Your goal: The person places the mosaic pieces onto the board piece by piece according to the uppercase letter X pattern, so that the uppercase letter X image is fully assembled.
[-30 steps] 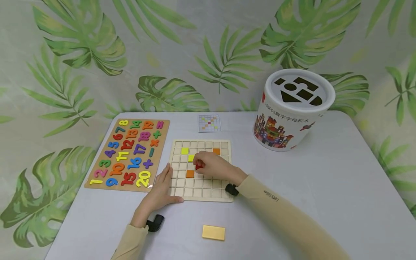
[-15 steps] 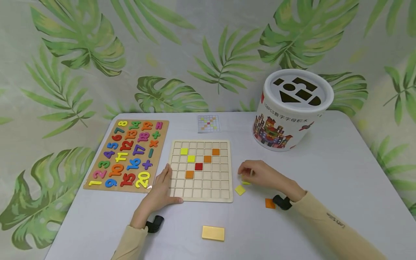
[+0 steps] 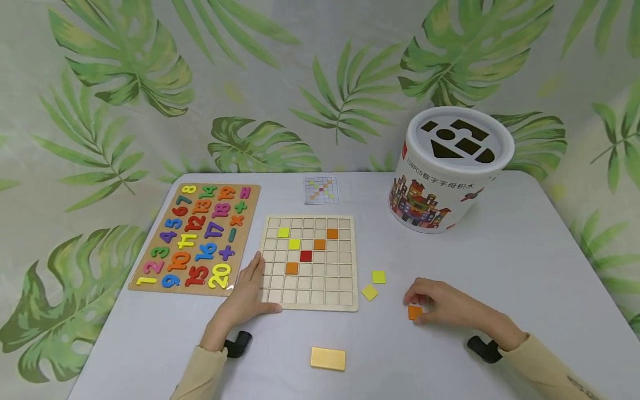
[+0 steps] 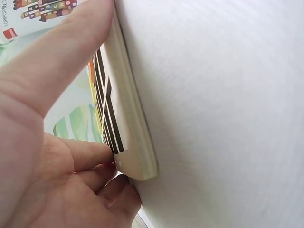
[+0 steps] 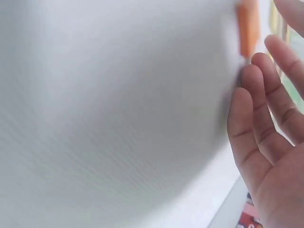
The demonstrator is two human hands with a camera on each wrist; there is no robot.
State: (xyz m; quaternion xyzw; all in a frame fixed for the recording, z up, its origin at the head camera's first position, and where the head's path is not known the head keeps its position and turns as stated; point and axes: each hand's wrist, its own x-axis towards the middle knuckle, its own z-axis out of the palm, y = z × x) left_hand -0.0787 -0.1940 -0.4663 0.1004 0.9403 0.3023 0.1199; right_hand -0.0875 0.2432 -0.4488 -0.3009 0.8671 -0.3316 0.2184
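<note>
My left hand (image 3: 246,296) rests at the near left corner of a wooden grid board (image 3: 354,266), fingers lying along its left edge and thumb at the front edge. In the left wrist view the board's pale side (image 4: 126,95) shows beside the thumb. On the grid sit two yellow tiles, a red tile (image 3: 306,256) and several orange tiles. My right hand (image 3: 442,301) is at a loose orange tile (image 3: 414,313) on the table, its fingertips around it. The right wrist view shows fairly straight fingers close to that orange tile (image 5: 248,28).
Two loose yellow tiles, one nearer the back (image 3: 378,276), lie right of the board. A pattern card (image 3: 321,190) is behind it. A number puzzle board (image 3: 200,239) lies left, a white bucket (image 3: 450,172) stands back right, and a yellow block (image 3: 328,359) lies in front.
My right hand has left the red tile on the grid and moved right, past the yellow tiles, to the loose orange tile. The left hand has stayed at the board.
</note>
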